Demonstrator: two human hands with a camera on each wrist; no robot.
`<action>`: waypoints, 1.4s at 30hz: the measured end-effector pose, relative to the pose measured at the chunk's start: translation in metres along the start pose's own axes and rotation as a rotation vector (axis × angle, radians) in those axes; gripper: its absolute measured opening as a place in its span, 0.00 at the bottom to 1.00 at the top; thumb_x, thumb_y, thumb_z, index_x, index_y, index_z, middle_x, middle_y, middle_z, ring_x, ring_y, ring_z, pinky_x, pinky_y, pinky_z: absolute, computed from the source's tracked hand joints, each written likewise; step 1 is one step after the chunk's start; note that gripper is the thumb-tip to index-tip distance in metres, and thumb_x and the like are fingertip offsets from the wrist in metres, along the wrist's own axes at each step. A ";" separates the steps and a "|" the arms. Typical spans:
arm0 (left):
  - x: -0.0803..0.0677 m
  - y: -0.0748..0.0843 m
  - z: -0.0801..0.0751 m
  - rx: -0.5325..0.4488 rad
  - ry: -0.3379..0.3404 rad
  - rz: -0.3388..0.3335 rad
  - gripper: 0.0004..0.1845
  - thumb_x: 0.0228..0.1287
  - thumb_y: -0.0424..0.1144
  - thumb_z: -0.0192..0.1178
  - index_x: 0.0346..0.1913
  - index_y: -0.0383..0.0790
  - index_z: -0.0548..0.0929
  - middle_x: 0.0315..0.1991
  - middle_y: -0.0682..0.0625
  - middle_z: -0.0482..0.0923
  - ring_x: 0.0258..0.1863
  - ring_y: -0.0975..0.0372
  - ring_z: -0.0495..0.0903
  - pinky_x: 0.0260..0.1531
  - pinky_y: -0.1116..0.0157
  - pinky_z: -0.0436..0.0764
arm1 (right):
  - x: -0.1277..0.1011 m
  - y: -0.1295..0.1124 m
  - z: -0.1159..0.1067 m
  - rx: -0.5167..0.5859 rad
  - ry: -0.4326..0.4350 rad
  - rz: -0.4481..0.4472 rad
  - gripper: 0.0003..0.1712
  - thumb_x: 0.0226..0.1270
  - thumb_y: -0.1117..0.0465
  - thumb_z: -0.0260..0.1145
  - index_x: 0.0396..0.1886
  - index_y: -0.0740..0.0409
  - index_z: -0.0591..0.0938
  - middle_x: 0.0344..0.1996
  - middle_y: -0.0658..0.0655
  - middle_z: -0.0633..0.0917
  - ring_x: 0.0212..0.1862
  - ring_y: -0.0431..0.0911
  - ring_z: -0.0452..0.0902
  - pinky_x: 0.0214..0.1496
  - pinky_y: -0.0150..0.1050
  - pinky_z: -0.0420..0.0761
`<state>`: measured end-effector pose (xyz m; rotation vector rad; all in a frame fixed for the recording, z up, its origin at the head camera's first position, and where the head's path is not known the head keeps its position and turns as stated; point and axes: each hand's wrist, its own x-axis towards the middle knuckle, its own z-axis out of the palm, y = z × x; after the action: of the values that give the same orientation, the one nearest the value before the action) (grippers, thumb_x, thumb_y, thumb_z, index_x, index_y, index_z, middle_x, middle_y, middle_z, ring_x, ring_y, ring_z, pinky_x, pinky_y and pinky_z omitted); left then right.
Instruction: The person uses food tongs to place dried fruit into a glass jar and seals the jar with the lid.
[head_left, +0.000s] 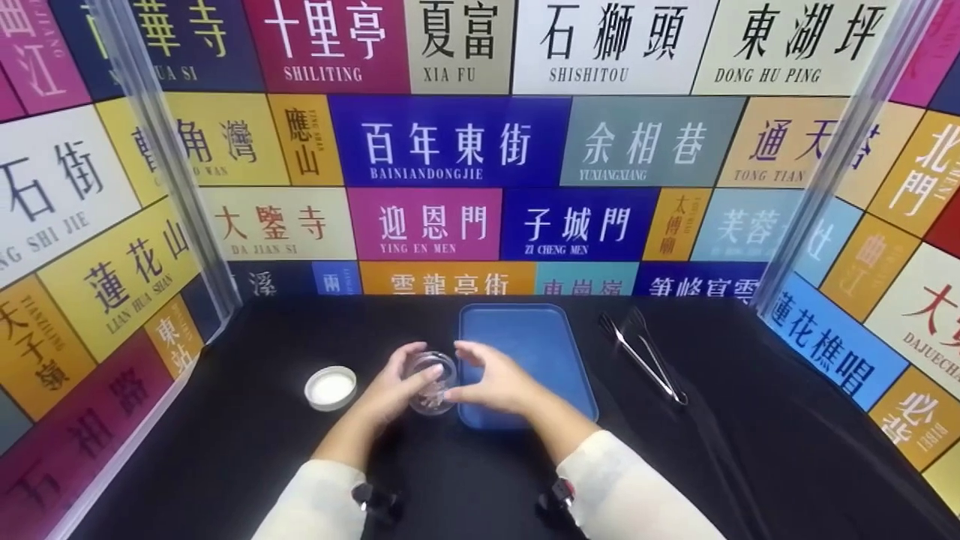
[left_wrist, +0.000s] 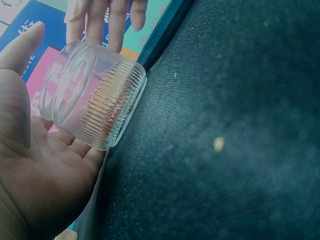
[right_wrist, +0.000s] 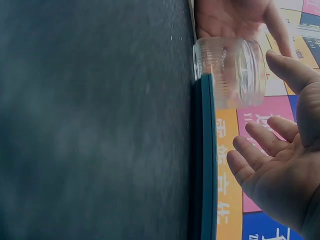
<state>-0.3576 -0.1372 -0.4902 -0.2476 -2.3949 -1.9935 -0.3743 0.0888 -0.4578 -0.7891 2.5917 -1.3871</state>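
- Left hand (head_left: 391,390) is cupping the jar (head_left: 431,384), fingers relaxed; right hand (head_left: 495,384) is hovering open beside it.
- Jar: rigid, breakable glass, probably light; ribbed wall is offering grip.

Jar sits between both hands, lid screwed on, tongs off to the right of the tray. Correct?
Not quite: the lid is off. The head view shows it lying on the table to the left of the hands, and the left wrist view shows the jar with an open mouth. The rest holds: the jar is between the left hand and right hand, with the tongs right of the tray.
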 end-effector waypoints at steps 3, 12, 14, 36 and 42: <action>0.000 0.001 0.001 -0.003 0.010 0.004 0.36 0.76 0.51 0.64 0.78 0.38 0.67 0.75 0.37 0.75 0.76 0.46 0.74 0.81 0.45 0.67 | 0.004 -0.001 0.006 0.013 -0.014 0.003 0.56 0.58 0.51 0.84 0.81 0.62 0.67 0.76 0.67 0.75 0.77 0.64 0.72 0.81 0.59 0.72; -0.001 0.000 0.004 -0.058 0.017 0.009 0.34 0.78 0.50 0.62 0.78 0.37 0.67 0.76 0.36 0.73 0.78 0.44 0.71 0.83 0.44 0.64 | 0.014 0.006 0.021 0.033 -0.014 0.019 0.58 0.54 0.51 0.85 0.81 0.65 0.67 0.75 0.67 0.77 0.74 0.61 0.76 0.81 0.57 0.72; -0.001 0.002 0.004 -0.059 0.009 0.015 0.35 0.78 0.50 0.62 0.78 0.36 0.67 0.76 0.36 0.73 0.78 0.44 0.71 0.83 0.44 0.65 | 0.014 0.009 0.024 0.041 -0.005 0.035 0.58 0.54 0.51 0.85 0.80 0.63 0.68 0.75 0.65 0.78 0.74 0.60 0.76 0.81 0.56 0.72; 0.000 0.012 -0.045 -0.010 0.012 0.043 0.40 0.69 0.44 0.72 0.79 0.43 0.66 0.78 0.39 0.71 0.83 0.43 0.64 0.83 0.43 0.63 | 0.019 0.017 0.036 0.165 0.038 0.018 0.47 0.53 0.51 0.87 0.72 0.55 0.79 0.64 0.61 0.87 0.66 0.57 0.82 0.77 0.56 0.76; -0.001 0.009 -0.062 0.093 0.137 0.056 0.46 0.66 0.48 0.75 0.80 0.41 0.63 0.79 0.38 0.69 0.82 0.42 0.64 0.84 0.43 0.62 | 0.020 0.017 0.037 0.177 0.032 0.019 0.48 0.53 0.52 0.87 0.73 0.56 0.78 0.64 0.62 0.86 0.67 0.56 0.82 0.78 0.56 0.75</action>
<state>-0.3610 -0.1966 -0.4703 -0.1680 -2.3612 -1.8073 -0.3865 0.0584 -0.4899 -0.7203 2.4485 -1.6084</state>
